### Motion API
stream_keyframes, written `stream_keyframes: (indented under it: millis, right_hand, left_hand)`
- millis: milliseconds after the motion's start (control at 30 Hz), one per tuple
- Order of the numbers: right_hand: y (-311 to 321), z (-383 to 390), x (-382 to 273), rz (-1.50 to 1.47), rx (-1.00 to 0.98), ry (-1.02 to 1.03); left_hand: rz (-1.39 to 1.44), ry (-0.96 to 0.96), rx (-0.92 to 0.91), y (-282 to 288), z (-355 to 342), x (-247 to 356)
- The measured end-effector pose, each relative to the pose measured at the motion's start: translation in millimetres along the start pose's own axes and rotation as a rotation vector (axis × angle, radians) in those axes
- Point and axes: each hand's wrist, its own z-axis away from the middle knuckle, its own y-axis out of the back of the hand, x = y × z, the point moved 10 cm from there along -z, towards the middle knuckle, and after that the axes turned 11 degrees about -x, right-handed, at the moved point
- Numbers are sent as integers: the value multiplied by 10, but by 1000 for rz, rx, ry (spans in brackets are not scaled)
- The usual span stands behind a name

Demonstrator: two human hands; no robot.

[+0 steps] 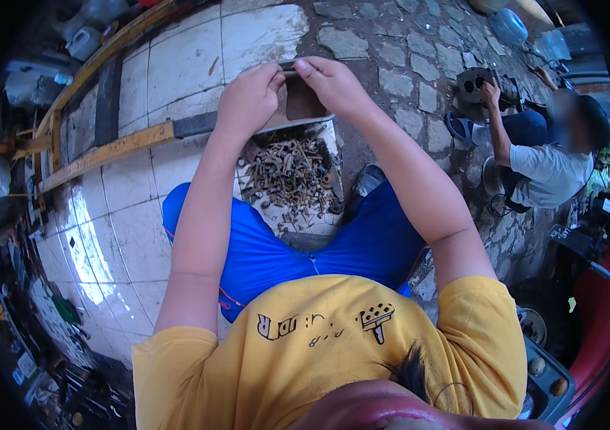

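Note:
Both arms reach forward, and the fingertips of my left hand (pixel 251 99) and my right hand (pixel 331 84) come close together. Each hand is closed in a pinch. Something small and dark shows between the thumbs, too little of it to name. Just below the fingers is a shallow metal tray (pixel 319 119) with a brown inside, partly covered by the hands. Nearer to me, between my knees, lies a heap of rusty bolts and nuts (pixel 290 172) on the floor.
White tiles (pixel 129 240) meet a stone-paved floor (pixel 398 82). A yellow and black metal frame (pixel 122 154) lies to the left. On the right, a person (pixel 549 165) sits with a hand on a dark metal engine block (pixel 475 84). A red vehicle (pixel 609 301) stands behind at right.

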Motion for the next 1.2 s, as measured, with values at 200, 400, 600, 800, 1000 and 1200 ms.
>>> stream_keyframes:
  millis: [200, 400, 600, 800, 1000, 1200]
  right_hand:
    - [-105, 1, 171, -299, -56, -172]
    - [-185, 20, 153, -488, -86, -147]
    - [-131, 9, 164, -353, -111, -242]
    - [11, -62, 72, -394, -77, -106]
    - [20, -75, 124, -379, -97, -103]
    - [-150, -69, 243, -810, -139, -194]
  left_hand:
    - [-12, 23, 27, 100, 137, 20]
    - [36, -20, 89, 164, 130, 27]
    - [43, -72, 123, 203, 145, 75]
    - [362, -27, -16, 92, 42, -46]
    - [428, 23, 13, 76, -8, -155]
    - [108, -30, 200, 286, 16, -5]
